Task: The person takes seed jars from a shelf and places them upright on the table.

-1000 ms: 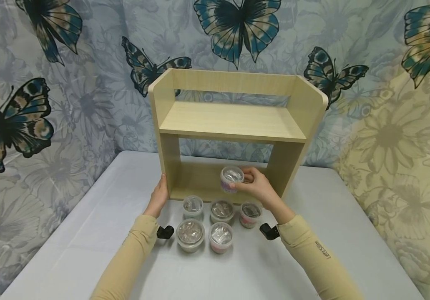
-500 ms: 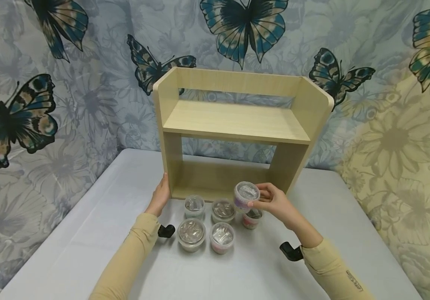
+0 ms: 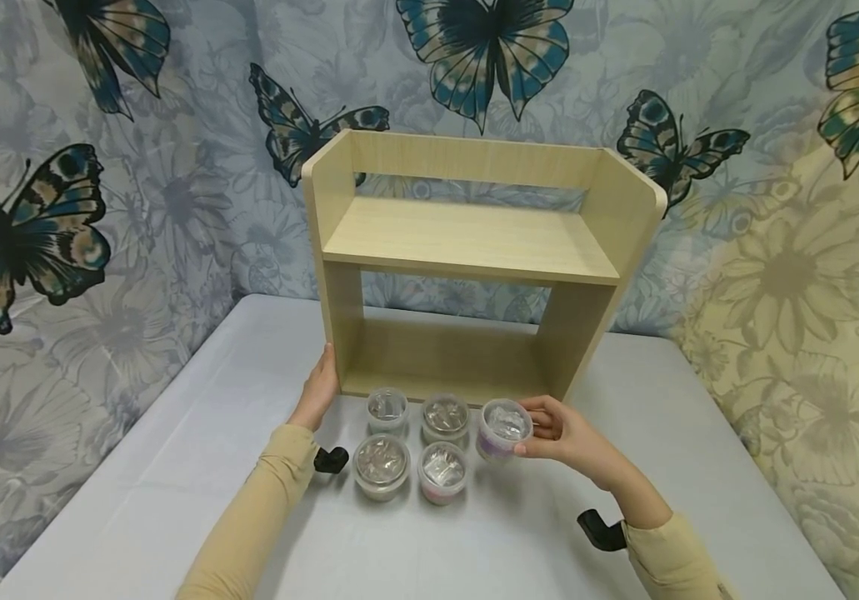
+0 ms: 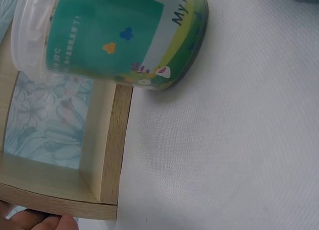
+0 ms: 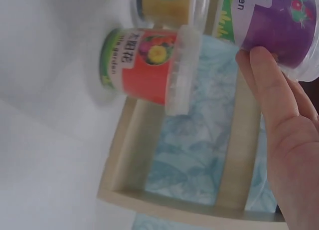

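My right hand [image 3: 571,442] grips a small clear-lidded plastic tub with a purple label [image 3: 505,429], thumb and fingers round its side. In the right wrist view this purple tub [image 5: 284,30] is held higher than a red-labelled tub [image 5: 144,65], which it covers in the head view. My left hand [image 3: 317,392] rests against the outer left side of a pale wooden two-tier shelf [image 3: 466,237]. A green-labelled tub [image 4: 114,35] fills the top of the left wrist view, with fingertips [image 4: 65,222] at the shelf's edge below.
Lidded tubs stand in front of the shelf: two behind, a small one [image 3: 387,408] and another [image 3: 445,417], and two nearer, a wider one [image 3: 381,467] and a pink-based one [image 3: 442,472]. A white cloth [image 3: 137,467] covers the table. Butterfly-patterned fabric [image 3: 174,225] hangs behind.
My right hand has brought the purple tub from in front of the lower shelf down, rightward and nearer to me, over the red tub's spot. The left hand has stayed at the shelf's side.
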The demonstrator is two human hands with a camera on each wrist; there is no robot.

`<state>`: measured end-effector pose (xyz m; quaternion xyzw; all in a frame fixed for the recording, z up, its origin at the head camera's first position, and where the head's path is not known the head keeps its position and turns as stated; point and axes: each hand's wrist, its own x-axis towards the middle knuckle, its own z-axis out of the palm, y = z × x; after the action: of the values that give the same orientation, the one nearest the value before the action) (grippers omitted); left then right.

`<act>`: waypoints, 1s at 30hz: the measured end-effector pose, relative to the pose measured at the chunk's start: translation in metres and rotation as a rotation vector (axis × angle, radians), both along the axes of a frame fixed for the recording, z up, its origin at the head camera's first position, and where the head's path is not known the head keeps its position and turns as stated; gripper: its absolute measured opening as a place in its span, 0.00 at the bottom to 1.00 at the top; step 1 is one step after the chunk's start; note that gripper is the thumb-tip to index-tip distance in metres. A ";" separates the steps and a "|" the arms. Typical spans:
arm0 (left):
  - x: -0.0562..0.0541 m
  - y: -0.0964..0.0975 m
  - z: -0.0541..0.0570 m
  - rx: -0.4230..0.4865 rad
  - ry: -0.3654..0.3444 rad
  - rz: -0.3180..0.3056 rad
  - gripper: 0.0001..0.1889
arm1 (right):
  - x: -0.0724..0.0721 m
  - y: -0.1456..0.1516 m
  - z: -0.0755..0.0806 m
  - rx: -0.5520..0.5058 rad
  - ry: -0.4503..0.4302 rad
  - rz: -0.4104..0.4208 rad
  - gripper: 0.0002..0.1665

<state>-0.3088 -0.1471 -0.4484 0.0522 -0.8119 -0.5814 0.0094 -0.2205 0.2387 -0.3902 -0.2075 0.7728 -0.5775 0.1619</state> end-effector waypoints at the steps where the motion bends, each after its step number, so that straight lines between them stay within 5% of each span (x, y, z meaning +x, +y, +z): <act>1: 0.000 0.000 0.000 0.001 0.003 -0.003 0.44 | 0.002 0.001 -0.002 -0.008 -0.002 0.005 0.35; 30: 0.001 0.000 -0.002 0.031 -0.012 -0.010 0.45 | 0.016 0.009 -0.049 0.009 -0.098 -0.005 0.40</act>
<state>-0.3082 -0.1470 -0.4502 0.0519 -0.8032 -0.5934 0.0009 -0.2050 0.2478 -0.4395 -0.1763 0.7670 -0.5839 0.1992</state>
